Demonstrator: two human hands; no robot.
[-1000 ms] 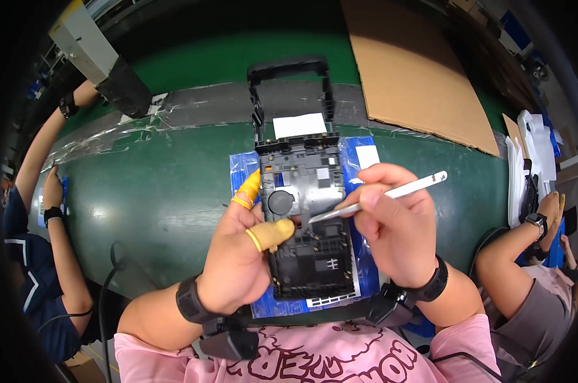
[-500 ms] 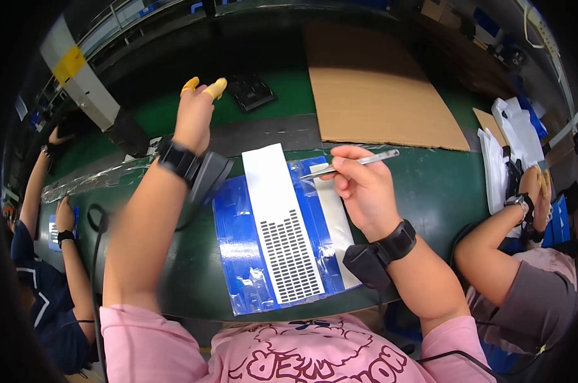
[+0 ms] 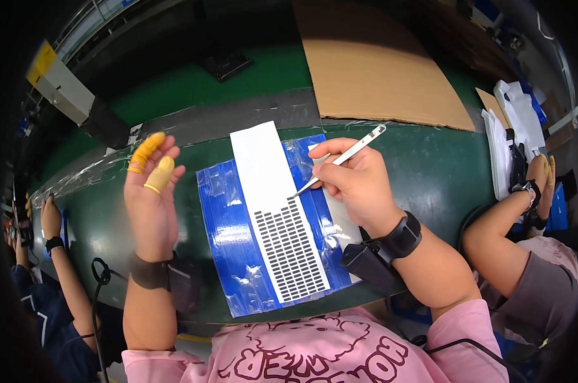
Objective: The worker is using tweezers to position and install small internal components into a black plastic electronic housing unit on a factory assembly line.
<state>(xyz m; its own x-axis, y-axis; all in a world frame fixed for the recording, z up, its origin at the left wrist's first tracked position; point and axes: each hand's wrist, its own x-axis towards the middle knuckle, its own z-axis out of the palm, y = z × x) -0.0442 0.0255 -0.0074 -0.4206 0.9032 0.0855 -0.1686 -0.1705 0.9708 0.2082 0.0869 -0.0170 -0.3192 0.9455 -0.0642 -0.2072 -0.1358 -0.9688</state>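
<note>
Tweezers axis: tweezers (image 3: 356, 150) slant diagonally; tip points down-left toward the wearer's side, blunt end up-right.
Tip location: over the sticker sheet (image 3: 263, 159), at the top of the tallest column of black stickers (image 3: 289, 255). Cannot tell if the tip touches or grips one.
Sheet axis: long side runs away from the wearer, far end leaning left. Far part plain white, near part carries the stickers, upper edge of the rows stepped.
Sheet location: on the blue board (image 3: 222, 204), which lies on the green table (image 3: 429, 172) in front of the wearer.
Count, work items: 1 tweezers, 1 sticker sheet, 1 blue board. Stickers: many, too small for a sure count.
Count, surroundings: 1 big cardboard sheet (image 3: 378, 70) far right; 1 black part (image 3: 228, 64) beyond the table, dim.
Right hand: right hand (image 3: 365, 182) closed in a pinch round the tweezers.
Left hand: left hand (image 3: 151, 210) raised left of the board, holding nothing; fingers loosely curled, thumb near index.
Finger cots: 2, yellow finger cots (image 3: 148, 151), left thumb and index.
</note>
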